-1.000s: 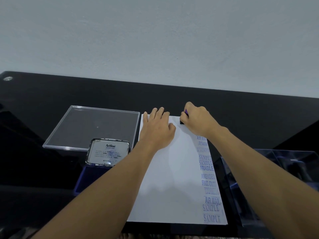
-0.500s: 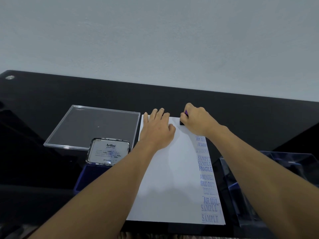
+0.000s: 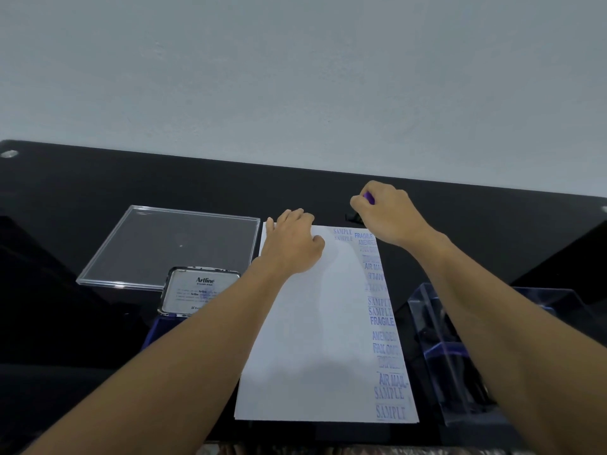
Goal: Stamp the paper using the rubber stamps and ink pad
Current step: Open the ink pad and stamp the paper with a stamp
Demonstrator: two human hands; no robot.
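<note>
Viewed from above, over two bare forearms. Closest: a white sheet of paper (image 3: 312,339) lying lengthwise on a glossy black table (image 3: 98,185), with a column of blue stamped words (image 3: 382,321) down its right edge, among them SAMPLE, AIR MAIL and FRAGILE. Just right of the sheet, a clear plastic box (image 3: 460,356) with dark, blurred contents. To the left, an open ink pad (image 3: 200,290), Artline lid tilted up. Behind it, a flat clear tray (image 3: 170,244). Farther on, the left hand (image 3: 292,244) pressed flat on the paper's far left corner, fingers straight. Farthest, the right hand (image 3: 387,215) curled round a rubber stamp (image 3: 369,197) with a purple handle, just beyond the paper's far right corner; contact with the table unclear.
</note>
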